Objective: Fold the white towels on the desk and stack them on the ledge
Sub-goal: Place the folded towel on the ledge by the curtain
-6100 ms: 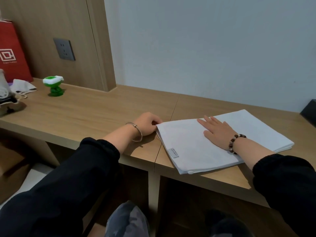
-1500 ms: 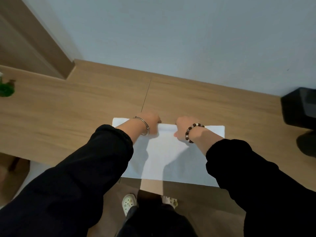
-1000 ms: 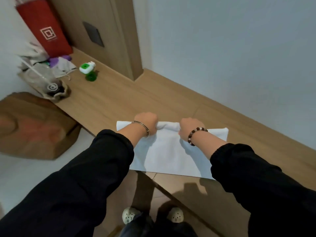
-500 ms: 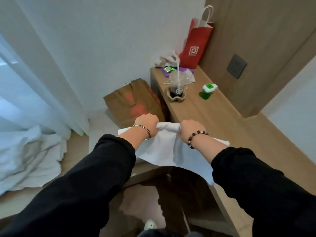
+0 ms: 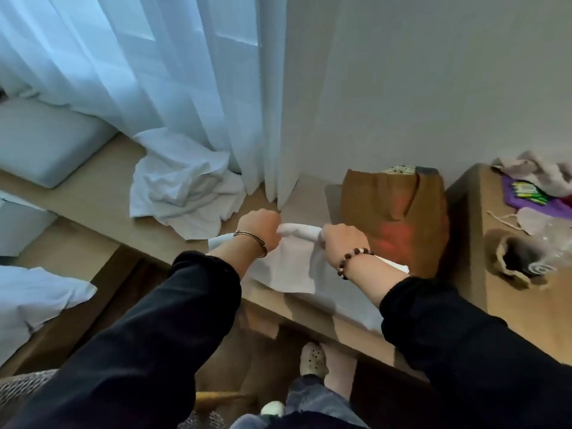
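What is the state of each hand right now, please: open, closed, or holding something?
Left hand: closed, gripping the top edge of the white towel.
Right hand: closed, gripping the same edge of the towel.

Count log.
- Hands: 2, the left hand (image 5: 260,229) and the right hand (image 5: 342,243).
- White towels: 1 folded towel (image 5: 291,264). There is also 1 crumpled heap (image 5: 182,193) on the ledge (image 5: 93,193); the pieces within it cannot be counted.
- Brown paper bag (image 5: 393,212): 1.
- Wrist bands: 2, a metal bangle (image 5: 250,241) and a bead bracelet (image 5: 353,261).
- Desk (image 5: 510,311): 1.
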